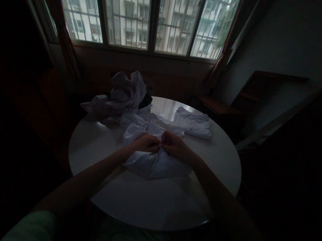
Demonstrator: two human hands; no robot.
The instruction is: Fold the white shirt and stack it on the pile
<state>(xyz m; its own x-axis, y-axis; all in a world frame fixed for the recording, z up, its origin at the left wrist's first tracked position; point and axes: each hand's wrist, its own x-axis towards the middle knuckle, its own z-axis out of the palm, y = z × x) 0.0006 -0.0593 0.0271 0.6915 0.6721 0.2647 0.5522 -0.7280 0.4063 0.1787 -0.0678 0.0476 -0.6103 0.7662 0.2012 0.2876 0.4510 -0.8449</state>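
A white cloth garment point(155, 165) lies spread and rumpled on the round white table point(147, 204), in front of me. My left hand point(146, 143) is closed on the cloth near its middle. Right beside it, my right hand point(174, 145) pinches the same cloth, and the fabric is gathered into creases between the two hands. Part of the garment stretches beyond my hands toward the window side. The fingertips are dim, so fine details there are hard to make out.
A heap of crumpled white cloth point(125, 94) rises at the table's back left, with something dark beside it. A folded white garment point(192, 123) lies at the back right. Behind the table stand a wooden chair point(218, 105) and a barred window point(153, 13).
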